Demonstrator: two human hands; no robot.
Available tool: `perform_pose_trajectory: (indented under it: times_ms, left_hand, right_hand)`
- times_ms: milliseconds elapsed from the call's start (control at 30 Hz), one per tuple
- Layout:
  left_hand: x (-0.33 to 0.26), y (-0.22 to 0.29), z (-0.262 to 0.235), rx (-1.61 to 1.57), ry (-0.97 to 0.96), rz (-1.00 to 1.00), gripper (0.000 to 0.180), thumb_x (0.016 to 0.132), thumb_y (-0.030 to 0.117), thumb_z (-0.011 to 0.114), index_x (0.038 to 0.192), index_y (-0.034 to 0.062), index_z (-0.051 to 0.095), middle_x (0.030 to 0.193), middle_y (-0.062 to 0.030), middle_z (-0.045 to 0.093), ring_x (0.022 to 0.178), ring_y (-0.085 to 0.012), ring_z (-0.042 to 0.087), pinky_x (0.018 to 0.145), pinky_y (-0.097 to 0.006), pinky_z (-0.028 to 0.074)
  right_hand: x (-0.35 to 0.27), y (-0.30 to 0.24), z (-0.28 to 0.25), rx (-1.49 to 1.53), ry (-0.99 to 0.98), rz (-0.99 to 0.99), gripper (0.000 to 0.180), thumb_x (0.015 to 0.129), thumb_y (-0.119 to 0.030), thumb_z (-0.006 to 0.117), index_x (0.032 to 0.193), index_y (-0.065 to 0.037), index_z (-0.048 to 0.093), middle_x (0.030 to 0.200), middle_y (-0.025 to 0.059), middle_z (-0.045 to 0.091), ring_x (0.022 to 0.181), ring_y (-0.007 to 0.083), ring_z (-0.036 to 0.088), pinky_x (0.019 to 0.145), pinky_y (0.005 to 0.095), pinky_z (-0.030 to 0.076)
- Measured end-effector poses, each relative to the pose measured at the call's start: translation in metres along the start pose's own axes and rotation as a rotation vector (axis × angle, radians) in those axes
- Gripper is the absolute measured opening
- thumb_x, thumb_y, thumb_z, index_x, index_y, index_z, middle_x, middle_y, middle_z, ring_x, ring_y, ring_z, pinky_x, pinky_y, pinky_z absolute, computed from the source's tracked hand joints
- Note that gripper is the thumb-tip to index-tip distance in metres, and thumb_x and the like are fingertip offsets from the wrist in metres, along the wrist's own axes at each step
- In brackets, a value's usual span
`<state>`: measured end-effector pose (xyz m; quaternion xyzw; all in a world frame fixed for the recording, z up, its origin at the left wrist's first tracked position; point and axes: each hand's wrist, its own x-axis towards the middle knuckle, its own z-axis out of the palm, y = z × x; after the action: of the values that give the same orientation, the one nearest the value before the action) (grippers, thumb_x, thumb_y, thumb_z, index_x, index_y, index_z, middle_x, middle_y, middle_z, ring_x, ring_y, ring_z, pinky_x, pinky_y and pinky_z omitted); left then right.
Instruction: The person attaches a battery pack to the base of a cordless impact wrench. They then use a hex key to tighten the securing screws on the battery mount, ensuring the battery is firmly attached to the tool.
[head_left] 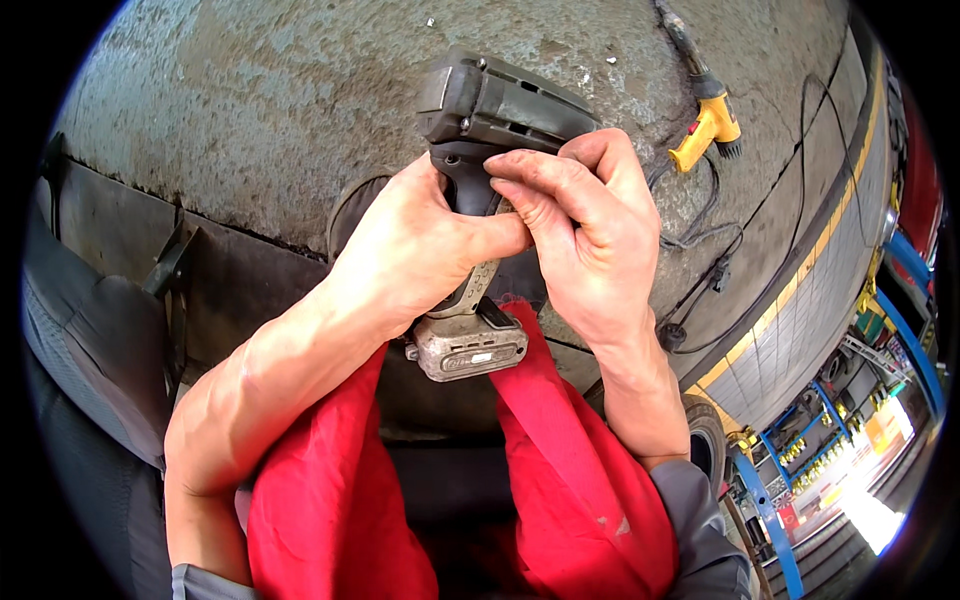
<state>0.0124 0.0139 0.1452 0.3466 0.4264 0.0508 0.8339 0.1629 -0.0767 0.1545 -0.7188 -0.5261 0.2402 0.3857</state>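
Observation:
A worn cordless power tool (510, 103) with a black body and a dirty grey battery (468, 345) is held upright above my knees. My left hand (425, 235) is closed round its handle, the thumb lying across it. At the front of the handle, just under the body, my right hand (590, 215) has thumb and fingertips pinched together. Whatever those fingertips may hold is too small or hidden to make out. The right hand also covers the tool's front end.
A yellow heat gun (712, 125) lies on the rough concrete floor (270, 90) at the far right, its black cable (722, 255) looping nearer. Dark padded seating (95, 340) stands at my left. A tyre (705, 440) and blue metal posts (770, 525) are at the right.

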Motion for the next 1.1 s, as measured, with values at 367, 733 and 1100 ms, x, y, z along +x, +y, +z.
perform_pose_trajectory:
  times_ms: [367, 733, 1100]
  left_hand:
    - [0.001, -0.001, 0.003, -0.036, -0.019, 0.031, 0.041, 0.090, 0.010, 0.084, 0.127, 0.0004, 0.070, 0.115, -0.0021, 0.073, 0.105, -0.0107, 0.067, 0.094, -0.030, 0.055]
    - [-0.001, -0.004, 0.000, 0.322, 0.108, 0.073, 0.050, 0.089, 0.022, 0.087, 0.130, 0.0009, 0.068, 0.117, -0.0110, 0.080, 0.106, -0.0165, 0.073, 0.095, -0.036, 0.059]
    - [0.001, -0.006, -0.003, 0.165, 0.011, 0.006, 0.044, 0.091, 0.007, 0.082, 0.132, -0.0021, 0.067, 0.121, -0.0078, 0.075, 0.108, -0.0148, 0.069, 0.098, -0.034, 0.057]
  right_hand:
    - [-0.003, 0.001, -0.001, -0.121, 0.027, -0.026, 0.016, 0.090, -0.010, 0.086, 0.105, -0.007, 0.080, 0.095, 0.0075, 0.062, 0.075, 0.0228, 0.068, 0.063, 0.0358, 0.056]
    - [0.000, -0.020, -0.006, -0.365, -0.058, -0.047, 0.013, 0.091, -0.012, 0.083, 0.101, -0.010, 0.075, 0.096, 0.0051, 0.060, 0.072, 0.0249, 0.072, 0.059, 0.0379, 0.058]
    - [-0.005, -0.020, -0.031, 0.240, 0.038, 0.443, 0.024, 0.107, -0.012, 0.071, 0.126, 0.002, 0.071, 0.100, 0.0027, 0.066, 0.080, 0.0060, 0.058, 0.067, 0.0228, 0.047]
